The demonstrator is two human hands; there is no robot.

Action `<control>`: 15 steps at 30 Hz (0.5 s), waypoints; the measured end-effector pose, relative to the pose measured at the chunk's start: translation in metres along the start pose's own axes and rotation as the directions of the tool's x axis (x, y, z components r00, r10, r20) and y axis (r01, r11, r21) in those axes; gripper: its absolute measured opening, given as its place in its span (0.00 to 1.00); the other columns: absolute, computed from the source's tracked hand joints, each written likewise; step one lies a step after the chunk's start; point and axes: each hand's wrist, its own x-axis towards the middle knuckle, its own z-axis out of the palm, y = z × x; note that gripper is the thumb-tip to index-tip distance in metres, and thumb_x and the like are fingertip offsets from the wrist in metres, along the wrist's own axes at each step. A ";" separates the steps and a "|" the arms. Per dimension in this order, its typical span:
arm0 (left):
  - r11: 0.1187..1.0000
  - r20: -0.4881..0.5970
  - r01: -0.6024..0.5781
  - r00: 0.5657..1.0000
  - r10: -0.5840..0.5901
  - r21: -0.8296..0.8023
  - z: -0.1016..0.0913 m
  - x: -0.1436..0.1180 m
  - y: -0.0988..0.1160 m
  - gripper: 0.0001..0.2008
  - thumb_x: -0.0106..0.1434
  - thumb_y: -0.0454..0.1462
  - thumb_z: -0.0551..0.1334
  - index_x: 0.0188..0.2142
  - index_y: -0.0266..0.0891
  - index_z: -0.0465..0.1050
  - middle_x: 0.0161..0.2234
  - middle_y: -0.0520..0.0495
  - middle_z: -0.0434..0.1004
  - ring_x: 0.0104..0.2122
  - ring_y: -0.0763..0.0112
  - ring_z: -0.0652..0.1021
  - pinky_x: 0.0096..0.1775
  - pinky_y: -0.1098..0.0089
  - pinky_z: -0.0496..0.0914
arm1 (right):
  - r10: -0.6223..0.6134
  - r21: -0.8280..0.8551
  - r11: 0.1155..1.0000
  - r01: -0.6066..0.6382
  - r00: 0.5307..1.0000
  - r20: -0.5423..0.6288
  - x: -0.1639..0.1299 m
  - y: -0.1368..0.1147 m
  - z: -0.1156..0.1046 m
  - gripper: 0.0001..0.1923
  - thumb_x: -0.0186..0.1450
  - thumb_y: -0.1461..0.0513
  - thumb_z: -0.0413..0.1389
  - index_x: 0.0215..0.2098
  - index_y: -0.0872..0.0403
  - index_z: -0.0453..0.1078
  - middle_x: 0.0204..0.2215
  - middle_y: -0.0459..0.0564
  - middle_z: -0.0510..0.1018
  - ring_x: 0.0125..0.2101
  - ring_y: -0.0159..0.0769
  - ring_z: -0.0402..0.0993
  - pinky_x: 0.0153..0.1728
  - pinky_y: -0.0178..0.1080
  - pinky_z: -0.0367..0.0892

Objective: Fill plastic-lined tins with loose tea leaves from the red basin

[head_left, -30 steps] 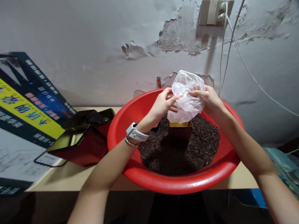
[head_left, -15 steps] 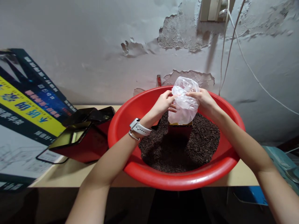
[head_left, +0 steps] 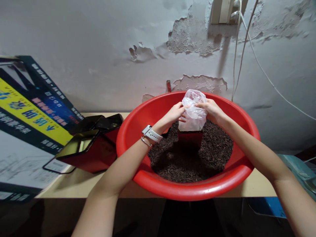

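Observation:
A clear plastic bag (head_left: 194,115) stands up out of a small red tin (head_left: 190,141), its lower end inside the tin's mouth. My left hand (head_left: 175,113) pinches the bag's left side, and my right hand (head_left: 209,109) grips its upper right side with thumb and fingers. The tin sits upright on dark, twisted loose leaves that look like tea (head_left: 170,166). These lie in a wide red plastic basin (head_left: 197,192). What is inside the bag cannot be made out.
Left of the basin stand several red tins with black rims (head_left: 91,153), one open toward me with a wire loop. A large printed box (head_left: 32,125) leans behind them. The basin rests on a pale table (head_left: 81,184) against a peeling wall (head_left: 98,42) with hanging cables (head_left: 259,62).
Both hands have moved down slightly with the bag, which now sits lower and deeper over the tin. The view has shifted a little.

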 end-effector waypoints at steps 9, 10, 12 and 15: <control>0.999 0.023 0.048 0.999 -0.048 0.001 0.003 0.002 -0.002 0.12 0.68 0.40 0.58 0.49 0.38 0.68 0.42 0.40 0.79 0.28 0.72 0.79 0.29 0.73 0.73 | 0.049 0.018 0.999 -0.048 0.998 -0.038 0.001 0.001 0.003 0.10 0.48 0.68 0.59 0.30 0.57 0.70 0.26 0.48 0.74 0.27 0.32 0.69 0.32 0.38 0.64; 0.998 0.021 0.056 0.998 -0.056 0.003 0.003 0.002 -0.002 0.12 0.68 0.40 0.58 0.49 0.38 0.68 0.43 0.40 0.79 0.27 0.72 0.79 0.29 0.73 0.73 | 0.060 0.016 0.998 -0.059 0.997 -0.049 0.001 0.001 0.004 0.09 0.48 0.68 0.59 0.29 0.57 0.70 0.26 0.48 0.74 0.26 0.31 0.68 0.32 0.38 0.64; 0.998 0.017 0.064 0.998 -0.064 0.007 0.003 0.002 -0.002 0.13 0.68 0.40 0.58 0.49 0.38 0.68 0.43 0.40 0.79 0.27 0.72 0.79 0.28 0.74 0.72 | 0.075 0.015 0.997 -0.074 0.995 -0.058 0.000 0.000 0.005 0.08 0.48 0.69 0.58 0.28 0.57 0.69 0.25 0.47 0.73 0.26 0.31 0.68 0.31 0.38 0.63; 0.998 0.017 0.061 0.998 -0.061 0.012 0.004 0.002 -0.002 0.13 0.68 0.41 0.59 0.50 0.38 0.68 0.44 0.40 0.79 0.28 0.72 0.79 0.28 0.75 0.72 | 0.081 0.019 0.997 -0.080 0.995 -0.066 0.000 0.000 0.006 0.08 0.48 0.69 0.58 0.28 0.58 0.69 0.24 0.47 0.73 0.25 0.30 0.67 0.30 0.36 0.61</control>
